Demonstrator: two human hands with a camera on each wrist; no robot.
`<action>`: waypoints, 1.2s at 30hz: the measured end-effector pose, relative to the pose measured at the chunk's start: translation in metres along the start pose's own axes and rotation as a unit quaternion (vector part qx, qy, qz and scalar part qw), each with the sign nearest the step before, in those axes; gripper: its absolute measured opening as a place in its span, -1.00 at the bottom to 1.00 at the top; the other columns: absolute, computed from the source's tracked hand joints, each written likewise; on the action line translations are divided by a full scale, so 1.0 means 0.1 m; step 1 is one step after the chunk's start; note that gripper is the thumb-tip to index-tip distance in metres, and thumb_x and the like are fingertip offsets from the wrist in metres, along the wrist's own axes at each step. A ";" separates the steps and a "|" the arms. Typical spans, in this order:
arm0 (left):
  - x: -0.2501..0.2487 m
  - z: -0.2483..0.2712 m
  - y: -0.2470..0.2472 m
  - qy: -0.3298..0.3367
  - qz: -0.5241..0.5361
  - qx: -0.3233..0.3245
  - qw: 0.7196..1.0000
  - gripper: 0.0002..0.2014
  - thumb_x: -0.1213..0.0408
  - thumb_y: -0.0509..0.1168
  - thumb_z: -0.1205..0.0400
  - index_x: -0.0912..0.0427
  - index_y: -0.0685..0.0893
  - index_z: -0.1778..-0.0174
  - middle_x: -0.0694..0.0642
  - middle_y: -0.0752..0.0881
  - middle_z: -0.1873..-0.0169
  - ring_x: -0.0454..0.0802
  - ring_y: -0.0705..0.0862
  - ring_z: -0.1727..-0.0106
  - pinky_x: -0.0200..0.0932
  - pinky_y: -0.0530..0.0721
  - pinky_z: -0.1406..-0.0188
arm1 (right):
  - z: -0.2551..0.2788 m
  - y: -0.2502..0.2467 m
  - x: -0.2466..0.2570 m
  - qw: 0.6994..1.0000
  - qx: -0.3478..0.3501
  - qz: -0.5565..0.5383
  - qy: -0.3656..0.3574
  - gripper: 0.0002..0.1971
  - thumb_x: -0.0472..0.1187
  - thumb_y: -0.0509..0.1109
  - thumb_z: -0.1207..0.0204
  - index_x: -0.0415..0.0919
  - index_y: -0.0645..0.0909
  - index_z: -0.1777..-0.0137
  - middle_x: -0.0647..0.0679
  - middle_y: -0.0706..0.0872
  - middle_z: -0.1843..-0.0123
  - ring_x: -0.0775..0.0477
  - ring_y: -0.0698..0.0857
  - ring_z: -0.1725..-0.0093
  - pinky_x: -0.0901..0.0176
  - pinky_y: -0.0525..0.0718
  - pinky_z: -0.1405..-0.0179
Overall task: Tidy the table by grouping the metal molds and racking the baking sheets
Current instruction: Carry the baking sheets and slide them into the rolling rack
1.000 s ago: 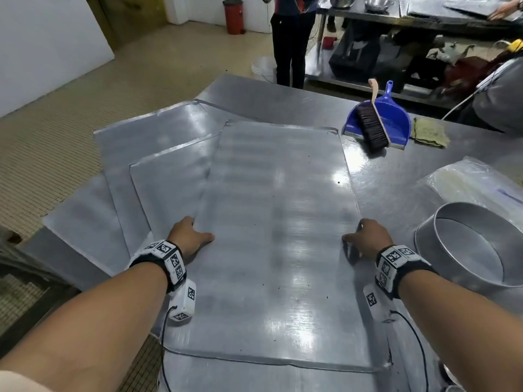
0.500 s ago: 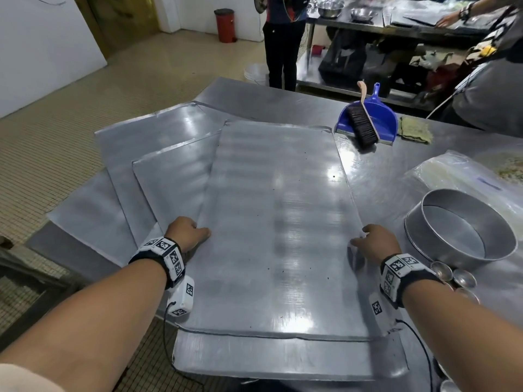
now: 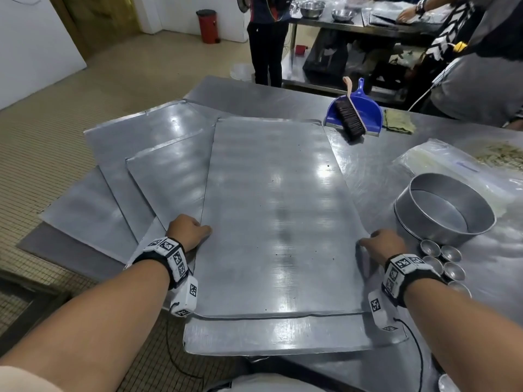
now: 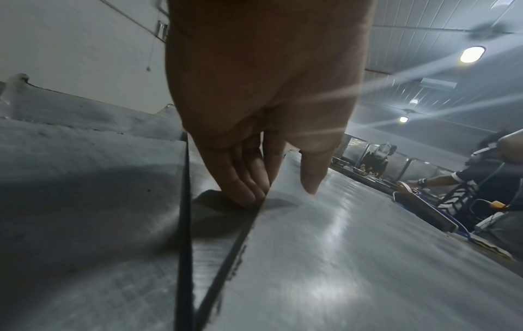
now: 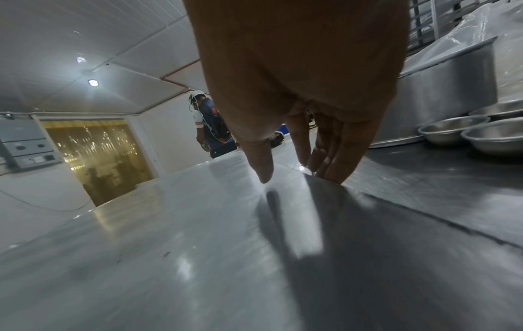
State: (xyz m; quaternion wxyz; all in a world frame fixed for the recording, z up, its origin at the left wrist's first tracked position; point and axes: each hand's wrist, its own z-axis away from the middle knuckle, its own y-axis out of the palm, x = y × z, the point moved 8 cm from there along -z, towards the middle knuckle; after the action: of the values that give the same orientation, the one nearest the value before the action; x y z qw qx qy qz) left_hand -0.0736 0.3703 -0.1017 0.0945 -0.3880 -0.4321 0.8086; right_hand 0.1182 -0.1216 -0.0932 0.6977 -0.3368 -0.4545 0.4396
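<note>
A large flat baking sheet (image 3: 271,216) lies on top of the stack in front of me. My left hand (image 3: 192,230) grips its left edge and my right hand (image 3: 376,244) grips its right edge. In the left wrist view the thumb of the left hand (image 4: 280,190) lies on the sheet (image 4: 339,257) and the fingers curl under its rim. The right hand (image 5: 300,177) holds the sheet (image 5: 169,246) the same way. Another sheet (image 3: 277,338) shows beneath at the near edge. More sheets (image 3: 147,154) fan out to the left. A round metal pan (image 3: 444,207) and several small molds (image 3: 441,258) sit to the right.
A blue dustpan (image 3: 365,108) with a brush (image 3: 349,114) and a green cloth (image 3: 397,121) lie at the far side of the steel table (image 3: 254,100). A plastic bag (image 3: 441,162) lies behind the pan. People stand at the far side and the right.
The top sheet's near edge now sits further from me, uncovering the near strip of the sheet beneath. Both hands keep their grip on its sides. The small molds have come into view.
</note>
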 end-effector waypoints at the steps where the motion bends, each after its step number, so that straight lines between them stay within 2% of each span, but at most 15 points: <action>1: 0.00 0.00 0.00 0.000 -0.001 0.000 1.000 -0.68 -0.11 0.39 -0.21 0.09 0.67 0.42 0.08 0.55 0.43 0.03 0.49 0.35 -0.17 0.45 0.29 | 0.02 -0.01 0.00 1.000 -0.001 0.001 0.000 -0.72 -0.01 0.58 -0.41 -0.25 0.71 0.17 -0.17 0.76 0.22 -0.23 0.72 0.14 0.10 0.61 0.16; 5: 0.02 0.02 -0.02 -0.001 0.006 0.000 1.000 -0.72 -0.09 0.41 -0.25 0.06 0.64 0.43 0.06 0.54 0.44 0.02 0.49 0.35 -0.16 0.48 0.28 | 0.07 0.00 0.01 1.000 0.005 0.001 -0.009 -0.75 -0.07 0.58 -0.40 -0.27 0.72 0.15 -0.20 0.77 0.20 -0.25 0.74 0.10 0.04 0.69 0.08; 8: 0.02 0.07 -0.02 0.002 0.003 -0.006 1.000 -0.67 0.00 0.49 -0.34 0.25 0.73 0.39 0.12 0.68 0.44 0.12 0.63 0.32 -0.11 0.64 0.21 | 0.12 0.00 -0.01 1.000 -0.005 -0.008 -0.017 -0.73 -0.18 0.58 -0.42 -0.33 0.74 -0.04 -0.27 0.78 0.01 -0.31 0.74 -0.04 -0.02 0.71 -0.07; 10: -0.01 0.11 -0.01 0.010 -0.006 -0.003 1.000 -0.72 0.07 0.54 -0.40 0.25 0.78 0.26 0.16 0.80 0.31 0.16 0.75 0.18 -0.01 0.76 0.06 | 0.16 -0.01 0.00 1.000 -0.010 -0.006 -0.027 -0.67 -0.22 0.59 -0.42 -0.33 0.74 -0.15 -0.29 0.76 -0.11 -0.33 0.72 -0.11 -0.03 0.68 -0.12; 12: -0.04 0.16 0.01 0.018 -0.012 0.000 1.000 -0.73 0.10 0.55 -0.43 0.23 0.78 0.14 0.18 0.82 0.16 0.19 0.76 0.04 0.03 0.76 -0.05 | 0.17 0.00 -0.02 0.999 -0.003 -0.007 -0.035 -0.62 -0.22 0.63 -0.42 -0.34 0.73 -0.20 -0.30 0.75 -0.15 -0.30 0.71 -0.08 -0.05 0.70 -0.14; 15: -0.08 0.24 0.02 0.029 -0.024 -0.007 0.999 -0.67 0.14 0.56 -0.46 0.24 0.73 -0.02 0.20 0.78 0.00 0.24 0.73 -0.13 -0.04 0.66 -0.13 | 0.20 0.00 -0.08 0.999 0.007 0.003 -0.043 -0.56 -0.16 0.66 -0.40 -0.30 0.72 -0.24 -0.29 0.76 -0.21 -0.28 0.72 -0.11 0.00 0.67 -0.15; 17: -0.09 0.31 0.05 0.030 -0.028 -0.007 0.999 -0.52 0.14 0.56 -0.48 0.26 0.66 -0.26 0.23 0.73 -0.18 0.24 0.70 -0.23 -0.10 0.60 -0.14 | 0.24 0.01 -0.10 0.998 0.013 0.022 -0.052 -0.53 -0.10 0.66 -0.39 -0.25 0.71 -0.27 -0.26 0.76 -0.23 -0.25 0.71 -0.10 0.03 0.65 -0.13; 19: -0.13 0.42 0.09 0.036 -0.047 -0.001 0.998 -0.39 0.10 0.55 -0.50 0.25 0.56 -0.42 0.27 0.63 -0.32 0.26 0.63 -0.31 -0.08 0.58 -0.20 | 0.31 0.00 -0.08 0.997 0.015 0.033 -0.075 -0.45 -0.06 0.64 -0.41 -0.24 0.67 -0.37 -0.26 0.75 -0.28 -0.27 0.72 -0.18 0.02 0.65 -0.17; 21: -0.18 0.57 0.15 0.046 -0.092 -0.009 0.995 -0.33 0.02 0.51 -0.49 0.15 0.51 -0.49 0.27 0.50 -0.39 0.29 0.51 -0.41 0.02 0.57 -0.35 | 0.41 -0.03 0.00 0.993 0.002 0.034 -0.116 -0.41 0.00 0.60 -0.44 -0.16 0.63 -0.45 -0.24 0.71 -0.37 -0.25 0.72 -0.25 0.03 0.65 -0.20; 23: -0.25 0.77 0.21 0.059 -0.124 -0.021 0.990 -0.37 -0.06 0.46 -0.48 0.06 0.53 -0.46 0.19 0.47 -0.39 0.25 0.41 -0.47 0.07 0.53 -0.42 | 0.57 -0.01 0.11 0.985 0.001 0.031 -0.172 -0.46 0.05 0.56 -0.48 -0.11 0.64 -0.43 -0.19 0.72 -0.34 -0.19 0.72 -0.22 0.08 0.61 -0.14; 26: -0.40 1.09 0.37 0.098 -0.134 0.020 0.986 -0.45 -0.16 0.46 -0.51 0.01 0.61 -0.36 0.11 0.55 -0.32 0.17 0.49 -0.43 0.07 0.55 -0.39 | 0.89 0.13 0.25 0.965 0.043 0.020 -0.256 -0.51 0.08 0.53 -0.53 -0.10 0.66 -0.41 -0.11 0.73 -0.29 -0.11 0.71 -0.20 0.08 0.60 -0.15; 28: -0.50 1.34 0.50 0.138 -0.134 0.060 0.979 -0.47 -0.20 0.46 -0.54 0.04 0.64 -0.31 0.12 0.64 -0.23 0.09 0.63 -0.25 0.00 0.62 -0.25 | 1.09 0.23 0.29 0.952 0.073 0.032 -0.296 -0.51 0.12 0.52 -0.54 -0.08 0.66 -0.39 -0.07 0.73 -0.26 -0.06 0.70 -0.15 0.06 0.65 -0.17; 31: -0.56 1.76 0.66 0.167 -0.123 0.090 0.974 -0.42 -0.30 0.43 -0.52 0.04 0.66 -0.29 0.04 0.68 -0.16 -0.04 0.66 -0.10 -0.06 0.66 -0.11 | 1.34 0.38 0.25 0.937 0.109 0.044 -0.328 -0.50 0.18 0.51 -0.52 -0.08 0.68 -0.37 -0.04 0.74 -0.20 -0.02 0.68 -0.09 0.09 0.63 -0.08; 34: -0.50 2.06 0.79 0.152 -0.126 0.103 0.975 -0.20 -0.54 0.41 -0.29 -0.04 0.67 -0.27 -0.09 0.64 -0.09 -0.12 0.66 -0.07 -0.01 0.70 -0.17 | 1.55 0.52 0.16 0.922 0.125 0.069 -0.359 -0.45 0.36 0.49 -0.41 -0.04 0.74 -0.22 0.03 0.75 -0.10 0.03 0.68 -0.01 0.11 0.65 0.00; 36: -0.45 2.19 0.86 0.154 -0.159 0.101 0.970 -0.09 -0.66 0.35 -0.14 -0.10 0.67 -0.26 -0.14 0.59 -0.06 -0.14 0.62 -0.07 0.02 0.67 -0.22 | 1.66 0.59 0.09 0.914 0.128 0.082 -0.376 -0.38 0.49 0.47 -0.28 0.00 0.75 -0.09 0.07 0.70 -0.02 0.02 0.67 -0.01 0.06 0.68 -0.04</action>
State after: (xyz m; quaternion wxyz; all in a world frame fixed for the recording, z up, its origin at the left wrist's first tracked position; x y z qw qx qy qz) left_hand -0.1824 0.1589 -0.0722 0.3257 -0.4232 -0.3847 0.7529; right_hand -0.0522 -0.0789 -0.0815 0.4735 -0.0906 -0.5943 0.6438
